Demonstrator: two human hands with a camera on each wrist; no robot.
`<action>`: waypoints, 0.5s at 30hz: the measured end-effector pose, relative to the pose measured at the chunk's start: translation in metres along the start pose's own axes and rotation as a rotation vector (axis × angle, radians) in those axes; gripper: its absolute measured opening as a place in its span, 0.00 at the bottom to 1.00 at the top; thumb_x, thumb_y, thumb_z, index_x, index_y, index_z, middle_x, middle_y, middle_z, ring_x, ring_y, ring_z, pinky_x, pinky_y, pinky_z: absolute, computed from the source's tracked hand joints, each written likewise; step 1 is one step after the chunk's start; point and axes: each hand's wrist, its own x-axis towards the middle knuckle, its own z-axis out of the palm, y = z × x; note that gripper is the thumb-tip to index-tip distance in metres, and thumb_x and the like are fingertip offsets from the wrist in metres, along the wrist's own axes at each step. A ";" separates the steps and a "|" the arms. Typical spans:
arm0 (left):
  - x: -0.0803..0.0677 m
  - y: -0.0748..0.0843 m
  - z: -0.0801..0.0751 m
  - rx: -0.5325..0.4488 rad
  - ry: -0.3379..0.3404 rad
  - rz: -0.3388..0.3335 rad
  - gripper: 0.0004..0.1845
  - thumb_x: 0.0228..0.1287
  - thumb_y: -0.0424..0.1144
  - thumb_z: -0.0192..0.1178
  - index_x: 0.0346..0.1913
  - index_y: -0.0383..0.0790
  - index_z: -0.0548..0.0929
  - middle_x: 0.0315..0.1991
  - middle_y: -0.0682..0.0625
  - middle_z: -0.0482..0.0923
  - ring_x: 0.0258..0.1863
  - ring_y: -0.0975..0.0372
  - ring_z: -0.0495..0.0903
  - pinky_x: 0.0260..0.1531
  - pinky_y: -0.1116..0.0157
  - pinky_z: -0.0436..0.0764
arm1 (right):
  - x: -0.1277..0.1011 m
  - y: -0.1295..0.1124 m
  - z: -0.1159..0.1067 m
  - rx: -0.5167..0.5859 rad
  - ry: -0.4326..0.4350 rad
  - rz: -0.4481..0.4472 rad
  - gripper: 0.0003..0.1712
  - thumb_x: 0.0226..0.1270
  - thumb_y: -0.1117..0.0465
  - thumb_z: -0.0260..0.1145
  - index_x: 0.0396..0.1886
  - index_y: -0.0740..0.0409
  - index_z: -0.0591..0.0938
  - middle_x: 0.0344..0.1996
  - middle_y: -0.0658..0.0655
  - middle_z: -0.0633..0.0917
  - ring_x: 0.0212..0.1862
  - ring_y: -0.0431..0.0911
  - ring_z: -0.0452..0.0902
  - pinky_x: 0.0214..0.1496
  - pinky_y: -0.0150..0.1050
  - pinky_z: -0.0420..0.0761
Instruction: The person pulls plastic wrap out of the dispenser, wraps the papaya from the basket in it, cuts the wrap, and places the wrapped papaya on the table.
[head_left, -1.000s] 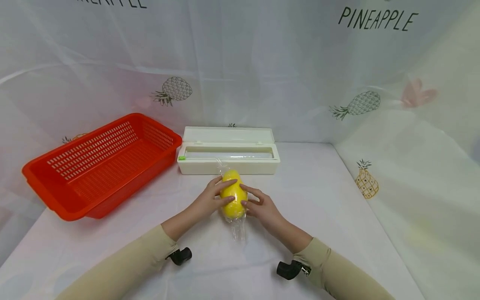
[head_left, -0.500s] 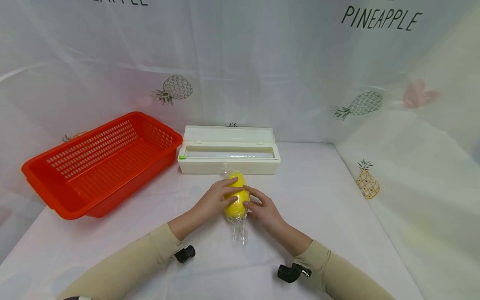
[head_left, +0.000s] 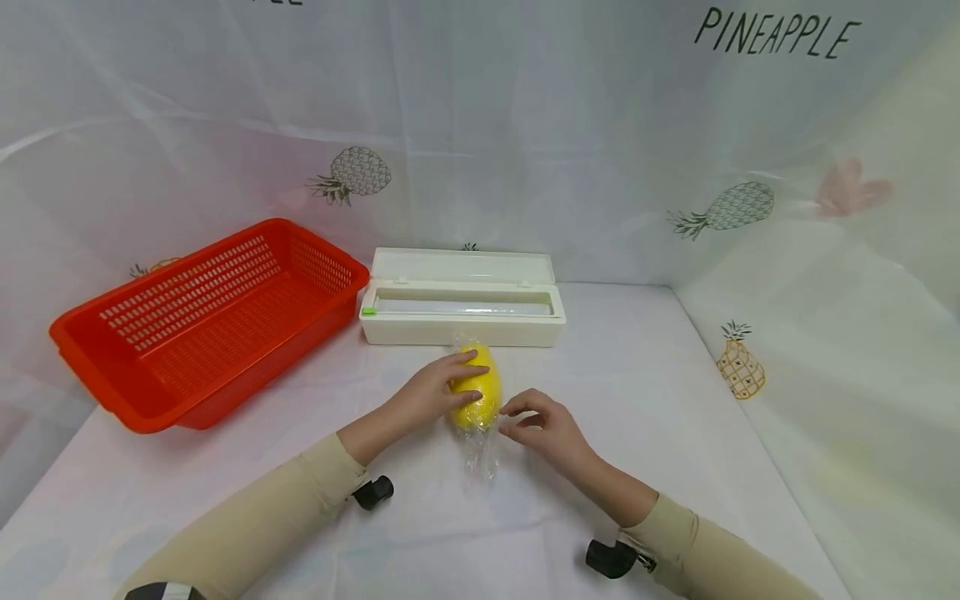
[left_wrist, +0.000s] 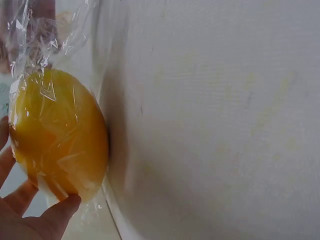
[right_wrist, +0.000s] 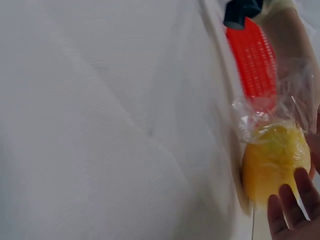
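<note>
"Cloth (head_left: 540, 142) printed with pineapples hangs at the back, and a table (head_left: 645, 400) with a white cover stretches out below it. On the left sits a red basket (head_left: 277, 354) with slotted sides."

"What's that just beside the basket?"

"A long white box (head_left: 420, 334). Its lid (head_left: 465, 267) is up, and a pale roll (head_left: 465, 307) lies inside."

"And the hands?"

"The left hand (head_left: 442, 385) grasps a yellow fruit (head_left: 483, 385), fingers bent over its left side and thumb pressed against it. The right hand (head_left: 547, 427) is free of the fruit, just off its right side, with the fingers loosely bent and the thumb apart from the forefinger."

"Where exactly is the fruit?"

"On the table, near the front of the box, between the two hands. Clear plastic wrap (head_left: 477, 454) goes round it and bunches into a crinkled tail toward the person."

"Are the right fingertips touching that tail?"

"They're right at its edge; I can't tell."
</note>
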 end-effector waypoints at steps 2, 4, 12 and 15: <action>0.002 -0.002 -0.001 -0.013 -0.008 -0.013 0.24 0.63 0.44 0.66 0.63 0.51 0.79 0.72 0.52 0.63 0.72 0.53 0.57 0.68 0.49 0.58 | -0.006 0.000 -0.002 -0.043 -0.087 -0.043 0.07 0.60 0.63 0.73 0.38 0.53 0.85 0.39 0.50 0.83 0.48 0.47 0.76 0.51 0.44 0.79; 0.004 -0.003 -0.002 -0.027 -0.012 -0.029 0.24 0.63 0.44 0.66 0.63 0.52 0.79 0.71 0.52 0.63 0.72 0.54 0.57 0.68 0.50 0.59 | -0.012 0.000 -0.002 -0.072 -0.162 -0.074 0.07 0.59 0.61 0.74 0.36 0.51 0.85 0.38 0.47 0.83 0.47 0.46 0.76 0.51 0.45 0.78; 0.009 -0.006 -0.007 -0.064 -0.029 -0.042 0.24 0.64 0.45 0.66 0.63 0.53 0.79 0.71 0.52 0.64 0.71 0.54 0.60 0.62 0.54 0.70 | -0.021 0.005 0.012 -0.088 -0.176 -0.081 0.13 0.48 0.58 0.81 0.33 0.54 0.86 0.35 0.51 0.79 0.39 0.52 0.73 0.42 0.39 0.76; 0.010 -0.006 -0.007 -0.078 -0.036 -0.042 0.24 0.64 0.45 0.66 0.63 0.52 0.79 0.71 0.50 0.64 0.71 0.53 0.60 0.62 0.53 0.70 | -0.024 0.004 0.018 -0.110 -0.159 -0.128 0.09 0.50 0.60 0.80 0.30 0.56 0.87 0.31 0.51 0.79 0.35 0.51 0.74 0.38 0.36 0.76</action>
